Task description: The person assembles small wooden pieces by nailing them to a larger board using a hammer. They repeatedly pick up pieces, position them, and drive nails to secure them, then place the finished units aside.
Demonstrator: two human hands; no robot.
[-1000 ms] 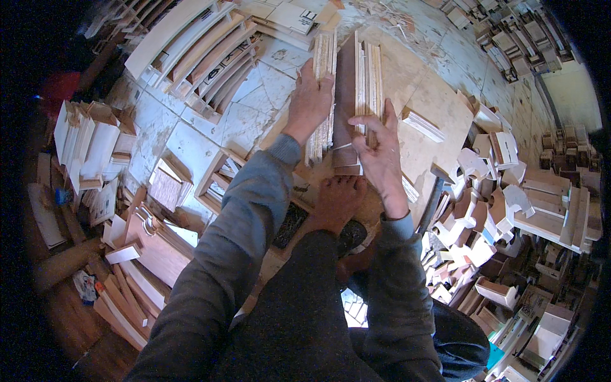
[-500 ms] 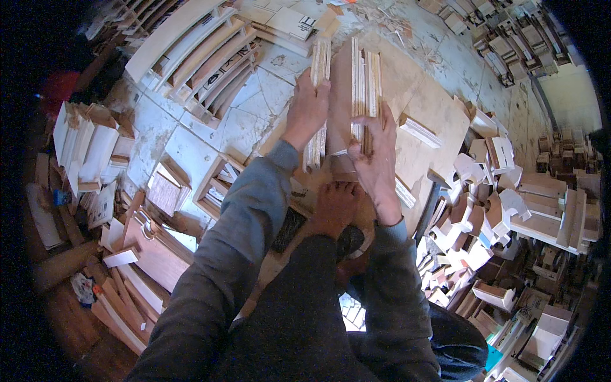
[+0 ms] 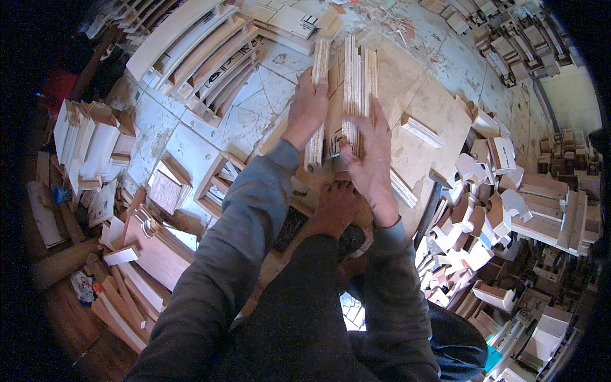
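Observation:
My left hand [image 3: 308, 109] is closed round the left side of a narrow stack of plywood boards [image 3: 320, 60], which stand on edge. Just to the right, my right hand [image 3: 371, 156] grips a thicker stack of plywood strips [image 3: 360, 76], thumb on the near end and fingers along the right side. Between the two stacks shows the flat brown face of a wooden piece [image 3: 334, 108] with dark print near its close end. All of this is over a large plywood sheet [image 3: 433, 89] on the floor. My bare foot [image 3: 337, 202] rests just in front of the stacks.
Short wood strips [image 3: 421, 130] lie on the sheet at right, near a hammer [image 3: 434, 191]. Cut wooden offcuts [image 3: 471, 216] are heaped farther right. Curved wooden frames [image 3: 203, 57] lie at far left, and stacked panels [image 3: 92, 143] stand at left on the tiled floor.
My right hand and its thicker stack have shifted left, narrowing the gap to the left stack. Dark print now shows on the piece between them. My left hand has barely moved.

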